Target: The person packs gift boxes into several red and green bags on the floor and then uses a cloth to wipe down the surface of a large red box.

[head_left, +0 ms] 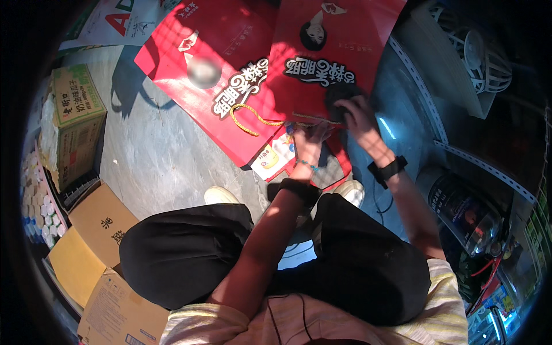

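Two large red gift bags lie before me, overlapping: a left bag (172,56) and a right bag (366,30), both printed with pictures and white lettering. A yellow rope handle (258,118) loops over the left bag's lower edge. My left hand (309,140) is at the right bag's mouth beside its rope handle, fingers partly hidden; whether it grips anything is unclear. My right hand (355,114) touches a dark, blurred object (343,97) at the same bag's lower right; its grip cannot be made out. A white and yellow printed packet (269,159) shows below my left hand.
At the left stand a printed carton (79,133) and an open cardboard box (101,220), beside many small capped bottles (49,222). Perforated metal shelf rails (420,92), a white plastic basket (487,64) and a large clear bottle (465,215) are at the right. My shoes (221,195) rest on the grey floor.
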The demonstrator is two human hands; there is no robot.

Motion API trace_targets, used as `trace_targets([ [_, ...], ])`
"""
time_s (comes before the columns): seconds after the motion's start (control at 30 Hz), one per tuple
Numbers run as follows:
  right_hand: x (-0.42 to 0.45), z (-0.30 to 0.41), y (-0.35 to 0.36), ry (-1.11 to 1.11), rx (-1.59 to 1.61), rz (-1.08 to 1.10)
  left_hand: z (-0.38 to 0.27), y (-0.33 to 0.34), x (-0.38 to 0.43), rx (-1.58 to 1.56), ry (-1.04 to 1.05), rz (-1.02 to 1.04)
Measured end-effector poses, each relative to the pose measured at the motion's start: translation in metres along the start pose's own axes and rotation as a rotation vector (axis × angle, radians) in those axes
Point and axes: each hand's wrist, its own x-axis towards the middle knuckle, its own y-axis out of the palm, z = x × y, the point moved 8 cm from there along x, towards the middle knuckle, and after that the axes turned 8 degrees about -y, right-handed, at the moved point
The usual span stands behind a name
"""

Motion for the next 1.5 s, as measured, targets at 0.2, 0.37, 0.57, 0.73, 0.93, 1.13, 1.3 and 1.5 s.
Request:
trace_targets([
  [0.2, 0.001, 0.066, 0.043, -0.345, 0.238, 0.191, -0.028, -0.003, -0.004, 0.291, 0.254, -0.014],
  [0.37, -0.01, 0.039, 0.04, -0.209, 0.169, 0.197, -0.002, -0.009, 0.0, -0.17, -0.303, 0.159],
  [0.57, -0.033, 0.042, 0.024, -0.195, 0.098, 0.066, 0.002, -0.014, 0.002, -0.232, -0.391, 0.065],
  [0.73, -0.046, 0.035, 0.018, -0.114, 0.176, 0.049, 0.009, -0.015, -0.001, -0.183, -0.421, 0.022],
  [0.93, -0.062, 0.015, 0.013, -0.099, 0.169, 0.136, -0.002, -0.018, -0.008, 0.044, -0.291, -0.111],
  [1.13, -0.039, -0.047, -0.036, 0.099, -0.143, -0.089, -0.016, -0.007, -0.015, 0.1, -0.185, -0.034],
  [1.3, -0.036, 0.03, 0.023, -0.596, -0.006, 0.287, -0.037, -0.026, -0.027, 0.272, -0.119, -0.133],
  [1.5, 0.077, -0.057, -0.009, -0.137, -0.05, 0.207, -0.09, -0.064, -0.07, 0.43, -0.176, -0.177],
])
